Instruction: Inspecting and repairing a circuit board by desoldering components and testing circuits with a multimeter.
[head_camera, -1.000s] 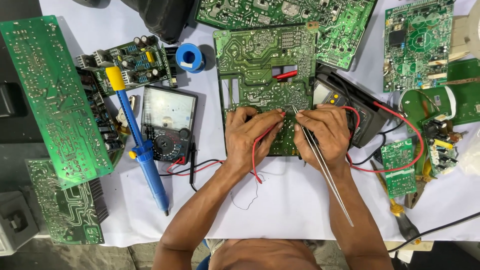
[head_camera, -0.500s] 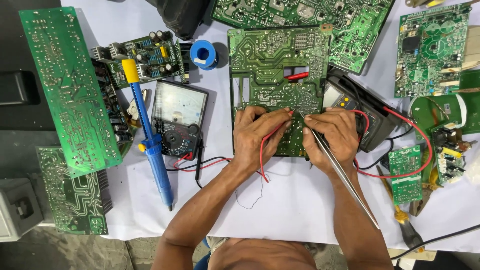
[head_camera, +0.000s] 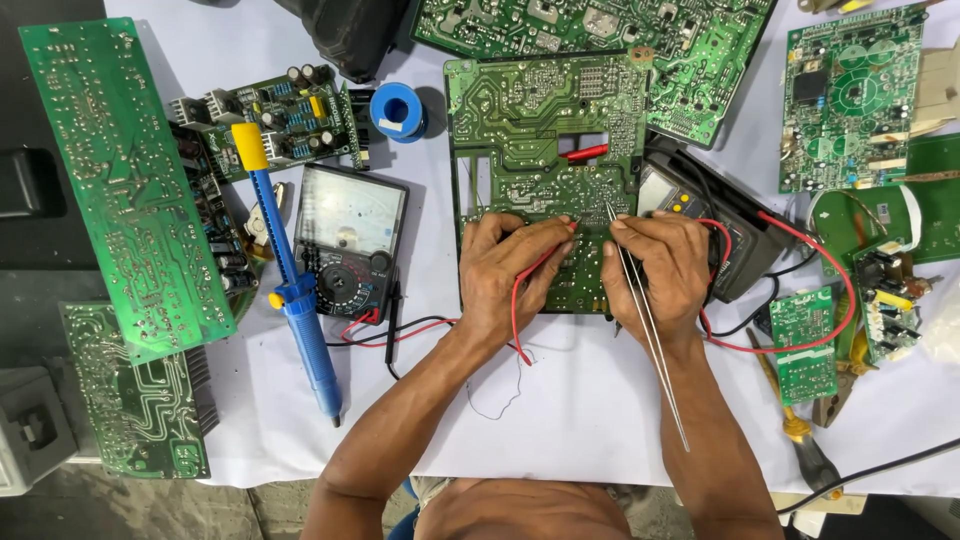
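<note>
Lying along the left edge of the frame, a long green circuit board (head_camera: 125, 185) tilts across the white-covered worktop (head_camera: 590, 410), with a second board (head_camera: 140, 395) below it at lower left. Just right of these, a blue desoldering pump (head_camera: 295, 300) with a yellow top runs up and down beside an analog multimeter (head_camera: 348, 240). A blue solder spool (head_camera: 398, 110) sits above the meter, in the upper middle.

At centre lies a large green circuit board (head_camera: 545, 130), solder side up. The left hand (head_camera: 510, 275) rests on its lower part, fingers curled shut around a red probe lead (head_camera: 522, 300) whose tip touches the board. Just beside it, the right hand (head_camera: 660, 270) is closed on long metal tweezers (head_camera: 650, 330), their points on the board, their shaft running down past the wrist. A dark digital multimeter (head_camera: 720, 225) sits right of that hand, its red wire looping toward small green boards (head_camera: 805, 345) at the right edge.
</note>
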